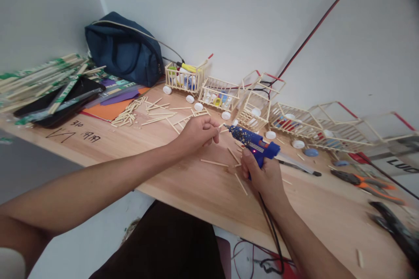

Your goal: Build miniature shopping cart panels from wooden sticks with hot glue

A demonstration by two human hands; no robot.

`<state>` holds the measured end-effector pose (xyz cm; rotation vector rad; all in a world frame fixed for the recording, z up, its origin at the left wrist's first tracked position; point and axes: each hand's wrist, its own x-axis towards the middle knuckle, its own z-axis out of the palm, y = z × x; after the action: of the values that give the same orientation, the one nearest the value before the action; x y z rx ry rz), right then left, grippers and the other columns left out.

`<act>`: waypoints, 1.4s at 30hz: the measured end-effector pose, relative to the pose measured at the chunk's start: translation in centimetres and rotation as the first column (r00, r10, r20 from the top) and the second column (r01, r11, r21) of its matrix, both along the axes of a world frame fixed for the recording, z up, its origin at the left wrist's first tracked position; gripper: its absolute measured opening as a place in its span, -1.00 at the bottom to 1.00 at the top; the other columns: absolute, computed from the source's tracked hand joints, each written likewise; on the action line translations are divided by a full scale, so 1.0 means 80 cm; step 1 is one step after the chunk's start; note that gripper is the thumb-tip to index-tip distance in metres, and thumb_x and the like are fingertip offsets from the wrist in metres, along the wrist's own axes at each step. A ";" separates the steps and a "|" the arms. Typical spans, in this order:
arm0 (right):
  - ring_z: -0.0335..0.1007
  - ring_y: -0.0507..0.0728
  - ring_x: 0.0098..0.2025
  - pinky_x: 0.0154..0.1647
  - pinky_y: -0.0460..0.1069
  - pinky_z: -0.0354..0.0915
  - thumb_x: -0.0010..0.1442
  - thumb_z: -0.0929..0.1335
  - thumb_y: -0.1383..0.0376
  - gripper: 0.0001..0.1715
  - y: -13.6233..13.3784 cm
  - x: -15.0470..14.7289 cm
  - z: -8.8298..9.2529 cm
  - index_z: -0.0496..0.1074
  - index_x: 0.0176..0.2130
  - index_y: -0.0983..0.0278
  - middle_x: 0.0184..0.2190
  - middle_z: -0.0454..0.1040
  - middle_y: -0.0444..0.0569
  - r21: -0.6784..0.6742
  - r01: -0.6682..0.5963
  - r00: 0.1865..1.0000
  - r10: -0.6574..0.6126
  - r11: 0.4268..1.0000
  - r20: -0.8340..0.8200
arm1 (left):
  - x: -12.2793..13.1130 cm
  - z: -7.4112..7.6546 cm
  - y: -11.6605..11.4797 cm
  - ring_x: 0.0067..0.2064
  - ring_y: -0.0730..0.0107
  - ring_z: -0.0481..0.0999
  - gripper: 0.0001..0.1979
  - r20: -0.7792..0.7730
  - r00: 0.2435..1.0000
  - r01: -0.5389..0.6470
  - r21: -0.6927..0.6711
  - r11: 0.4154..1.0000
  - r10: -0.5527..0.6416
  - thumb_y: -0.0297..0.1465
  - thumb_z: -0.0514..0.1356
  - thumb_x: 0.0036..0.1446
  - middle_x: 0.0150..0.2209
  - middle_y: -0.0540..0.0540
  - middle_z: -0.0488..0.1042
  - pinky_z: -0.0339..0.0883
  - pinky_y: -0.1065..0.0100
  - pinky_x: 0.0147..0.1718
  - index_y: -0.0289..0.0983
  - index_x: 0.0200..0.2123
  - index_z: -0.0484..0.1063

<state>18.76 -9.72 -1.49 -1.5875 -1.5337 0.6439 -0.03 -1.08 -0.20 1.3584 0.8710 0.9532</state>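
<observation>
My right hand (266, 178) is wrapped round the grip of a blue hot glue gun (252, 141), its red light lit and its nozzle pointing left. At the nozzle tip, my left hand (200, 133) pinches a short wooden stick (222, 125), mostly hidden by the fingers. Whether nozzle and stick touch, I cannot tell. Behind my left hand lies a flat frame of glued sticks (188, 117). Several loose sticks (214, 162) are scattered on the table below the gun.
Small stick carts (218, 91) with white wheels line the wall. A blue bag (126, 52), a pile of cut sticks (129, 111) and packaged chopsticks (39, 78) are at left. Orange-handled pliers (369, 183) and a black tool (394, 231) lie right. The gun's cable (271, 222) hangs over the table edge.
</observation>
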 end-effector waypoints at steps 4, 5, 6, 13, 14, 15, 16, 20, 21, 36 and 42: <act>0.16 0.00 -0.67 -0.60 -0.08 0.12 0.21 0.25 -0.11 -0.40 -0.001 -0.001 0.002 0.19 -0.63 0.22 -0.76 0.23 -0.16 0.005 0.008 1.000 -0.008 1.000 0.019 | 0.000 0.000 0.001 -0.71 0.69 0.15 -0.94 -0.002 1.000 0.001 0.007 1.000 -0.001 -0.48 0.17 0.07 -0.60 0.05 0.44 -0.01 0.55 -0.71 -0.32 -0.35 0.32; 0.16 0.00 -0.67 -0.60 -0.08 0.12 0.20 0.26 -0.11 -0.40 -0.001 -0.001 0.002 0.19 -0.64 0.22 -0.77 0.22 -0.16 0.006 0.012 1.000 -0.012 1.000 0.018 | 0.000 -0.001 0.001 -0.71 0.69 0.15 -0.95 -0.001 1.000 0.003 0.012 1.000 -0.003 -0.48 0.17 0.07 -0.60 0.05 0.44 -0.01 0.56 -0.71 -0.32 -0.35 0.32; 0.15 -0.01 -0.68 -0.60 -0.08 0.12 0.20 0.26 -0.11 -0.40 -0.001 -0.001 0.002 0.18 -0.64 0.22 -0.77 0.22 -0.16 0.005 0.013 1.000 -0.013 1.000 0.016 | 0.000 -0.001 0.002 -0.71 0.69 0.15 -0.95 0.002 1.000 0.005 0.016 1.000 -0.005 -0.48 0.16 0.07 -0.60 0.05 0.44 -0.01 0.56 -0.71 -0.32 -0.35 0.32; 0.15 -0.01 -0.69 -0.62 -0.09 0.11 0.18 0.27 -0.13 -0.40 0.000 -0.001 0.000 0.19 -0.63 0.23 -0.77 0.22 -0.17 -0.007 0.013 1.000 -0.013 1.000 -0.020 | 0.000 -0.002 0.003 -0.71 0.69 0.16 -0.95 0.006 1.000 0.008 0.016 1.000 -0.008 -0.49 0.16 0.07 -0.61 0.06 0.44 -0.01 0.57 -0.71 -0.31 -0.35 0.32; 0.15 -0.01 -0.69 -0.63 -0.09 0.11 0.18 0.27 -0.12 -0.40 0.000 -0.002 0.001 0.20 -0.63 0.23 -0.77 0.22 -0.17 -0.006 0.010 1.000 -0.010 1.000 -0.020 | 0.000 -0.002 0.003 -0.72 0.69 0.16 -0.95 0.005 1.000 0.008 0.015 1.000 -0.008 -0.49 0.16 0.07 -0.61 0.07 0.44 -0.01 0.57 -0.71 -0.31 -0.36 0.32; 0.16 -0.01 -0.69 -0.63 -0.09 0.11 0.18 0.27 -0.12 -0.41 0.000 -0.002 0.001 0.20 -0.63 0.23 -0.77 0.22 -0.16 -0.005 0.009 1.000 -0.009 1.000 -0.018 | 0.000 -0.002 0.002 -0.72 0.69 0.16 -0.95 0.004 1.000 0.008 0.013 1.000 -0.009 -0.49 0.16 0.07 -0.61 0.07 0.44 -0.01 0.57 -0.71 -0.31 -0.36 0.32; 0.16 -0.01 -0.69 -0.63 -0.09 0.11 0.18 0.27 -0.12 -0.41 0.000 -0.002 0.002 0.21 -0.62 0.23 -0.77 0.23 -0.16 -0.004 0.011 1.000 -0.011 1.000 -0.015 | 0.000 -0.001 0.002 -0.72 0.69 0.15 -0.95 0.001 1.000 0.007 0.012 1.000 -0.007 -0.50 0.16 0.06 -0.61 0.07 0.44 -0.01 0.57 -0.71 -0.31 -0.36 0.32; 0.16 0.00 -0.69 -0.62 -0.08 0.12 0.18 0.27 -0.12 -0.41 -0.001 -0.002 0.002 0.22 -0.62 0.23 -0.77 0.23 -0.16 -0.009 0.021 1.000 -0.021 1.000 -0.005 | 0.000 -0.001 0.001 -0.72 0.69 0.16 -0.95 -0.001 1.000 0.008 0.019 1.000 -0.008 -0.50 0.16 0.05 -0.61 0.07 0.44 -0.01 0.56 -0.71 -0.31 -0.37 0.33; 0.16 0.00 -0.69 -0.62 -0.08 0.12 0.18 0.27 -0.13 -0.41 -0.001 -0.001 0.001 0.21 -0.62 0.23 -0.77 0.23 -0.16 -0.011 0.021 1.000 -0.021 1.000 -0.006 | 0.000 0.000 0.001 -0.72 0.69 0.16 -0.95 -0.002 1.000 0.007 0.021 1.000 -0.007 -0.50 0.17 0.05 -0.61 0.07 0.44 -0.01 0.56 -0.71 -0.32 -0.36 0.33; 0.16 0.01 -0.68 -0.61 -0.07 0.11 0.17 0.26 -0.14 -0.41 -0.001 -0.001 0.001 0.19 -0.62 0.22 -0.76 0.23 -0.16 -0.020 0.043 0.999 -0.042 0.999 0.035 | 0.000 0.002 0.001 -0.72 0.69 0.15 -0.96 0.011 1.000 -0.005 -0.003 1.000 0.005 -0.52 0.16 0.07 -0.63 0.06 0.43 -0.03 0.55 -0.71 -0.32 -0.38 0.32; 0.16 0.01 -0.68 -0.63 -0.07 0.12 0.17 0.27 -0.14 -0.42 -0.001 -0.002 0.004 0.24 -0.60 0.23 -0.76 0.25 -0.16 0.003 0.033 0.999 -0.034 0.999 0.038 | 0.000 0.000 0.001 -0.71 0.69 0.16 -0.95 0.016 1.000 0.014 0.015 1.000 -0.014 -0.48 0.17 0.07 -0.61 0.06 0.44 -0.02 0.55 -0.70 -0.31 -0.37 0.32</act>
<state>18.62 -9.77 -1.18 -1.6291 -1.5317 0.5966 -0.06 -1.00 -0.19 1.3668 0.8431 0.9606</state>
